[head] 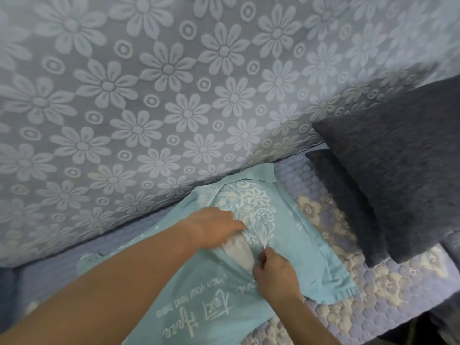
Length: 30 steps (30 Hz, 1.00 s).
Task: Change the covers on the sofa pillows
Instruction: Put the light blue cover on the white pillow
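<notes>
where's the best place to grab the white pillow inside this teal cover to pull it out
Probably grip the white pillow where it bulges bare through the slit in the teal cover, reaching from the near side between both hands; everything else is under fabric.

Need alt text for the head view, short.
Two bare hands work at the opening of a light teal printed fabric pillow cover on a sofa seat: the left hand reaches into the gap, the right hand pinches its edge, white pillow insert showing. A dark grey textured cushion sits right.

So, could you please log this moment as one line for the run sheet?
step: cover opening | left hand: pulls teal cover edge | right hand: pinches other edge | white pillow: showing | dark cushion: untouched
</notes>
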Available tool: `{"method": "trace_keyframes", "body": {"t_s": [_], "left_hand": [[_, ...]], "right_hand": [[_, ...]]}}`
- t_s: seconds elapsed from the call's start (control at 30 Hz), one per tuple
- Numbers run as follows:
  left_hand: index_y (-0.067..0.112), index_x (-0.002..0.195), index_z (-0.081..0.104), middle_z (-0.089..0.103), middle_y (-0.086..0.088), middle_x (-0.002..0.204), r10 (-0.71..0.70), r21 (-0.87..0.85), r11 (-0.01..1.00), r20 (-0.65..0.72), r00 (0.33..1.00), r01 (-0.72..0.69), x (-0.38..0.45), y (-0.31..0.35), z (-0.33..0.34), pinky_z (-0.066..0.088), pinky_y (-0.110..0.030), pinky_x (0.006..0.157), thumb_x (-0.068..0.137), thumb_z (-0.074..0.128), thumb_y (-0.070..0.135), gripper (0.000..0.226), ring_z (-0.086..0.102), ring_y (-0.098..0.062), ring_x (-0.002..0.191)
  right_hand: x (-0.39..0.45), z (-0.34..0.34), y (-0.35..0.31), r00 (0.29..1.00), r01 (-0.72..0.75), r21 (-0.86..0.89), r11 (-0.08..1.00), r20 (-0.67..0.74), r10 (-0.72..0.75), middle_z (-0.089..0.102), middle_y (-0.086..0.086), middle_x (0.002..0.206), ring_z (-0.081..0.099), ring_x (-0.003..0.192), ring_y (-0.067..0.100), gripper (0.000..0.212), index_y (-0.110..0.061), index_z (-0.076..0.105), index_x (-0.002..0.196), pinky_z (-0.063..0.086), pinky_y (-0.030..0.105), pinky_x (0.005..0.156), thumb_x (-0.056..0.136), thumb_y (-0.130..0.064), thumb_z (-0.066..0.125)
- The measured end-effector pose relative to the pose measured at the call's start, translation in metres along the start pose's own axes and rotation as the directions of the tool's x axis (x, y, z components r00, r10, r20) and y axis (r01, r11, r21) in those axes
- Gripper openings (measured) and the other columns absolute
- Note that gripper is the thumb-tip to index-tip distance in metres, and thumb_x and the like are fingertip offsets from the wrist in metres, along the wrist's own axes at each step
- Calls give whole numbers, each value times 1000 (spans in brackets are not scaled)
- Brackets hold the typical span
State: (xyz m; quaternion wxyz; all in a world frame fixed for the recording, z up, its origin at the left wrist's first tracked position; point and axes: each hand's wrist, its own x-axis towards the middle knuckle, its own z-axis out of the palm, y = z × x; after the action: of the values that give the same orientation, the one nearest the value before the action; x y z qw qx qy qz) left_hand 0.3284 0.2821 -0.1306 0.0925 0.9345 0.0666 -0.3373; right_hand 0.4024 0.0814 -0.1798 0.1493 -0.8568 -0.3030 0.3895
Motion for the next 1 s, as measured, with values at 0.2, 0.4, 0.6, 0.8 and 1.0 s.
{"method": "trace_keyframes", "body": {"t_s": [0.2,0.4,0.6,0.8,1.0], "left_hand": [[27,135,49,46,-4,136,73,68,995,-81,994,-68,4,21,5,48,-37,70,97,59,25,39,64,-31,84],[29,142,40,40,-8,143,-81,-35,996,-132,988,77,8,34,20,48,-36,69,93,64,31,55,65,-30,88],[28,141,32,27,-15,150,-190,-88,980,-174,966,177,4,38,32,40,-36,70,101,41,20,41,62,-34,83],[34,153,28,23,-7,159,-59,-72,996,-154,986,49,-4,37,43,46,-37,80,94,43,9,66,58,-30,100],[22,123,59,59,2,128,312,118,944,-12,950,-308,-42,5,41,47,-37,89,103,42,18,26,59,-30,107]], "right_hand": [[-2,5,3,988,-131,-83,988,-96,123,52,5,123,62,104,32,24,-17,44,116,41,36,75,93,-20,50],[-13,4,8,960,-214,-50,976,-194,201,64,9,99,63,90,32,11,-17,46,104,42,36,71,95,-13,41],[-63,13,-10,897,325,243,914,226,-379,39,6,57,36,55,10,20,-15,40,64,32,30,54,73,-29,50],[-29,6,23,923,61,286,956,349,-163,53,-6,59,48,57,2,16,-12,64,68,35,21,58,84,-13,60],[-29,11,20,907,-88,275,958,420,-37,50,-6,60,43,56,4,22,-14,59,64,33,24,56,86,-17,59]]}}
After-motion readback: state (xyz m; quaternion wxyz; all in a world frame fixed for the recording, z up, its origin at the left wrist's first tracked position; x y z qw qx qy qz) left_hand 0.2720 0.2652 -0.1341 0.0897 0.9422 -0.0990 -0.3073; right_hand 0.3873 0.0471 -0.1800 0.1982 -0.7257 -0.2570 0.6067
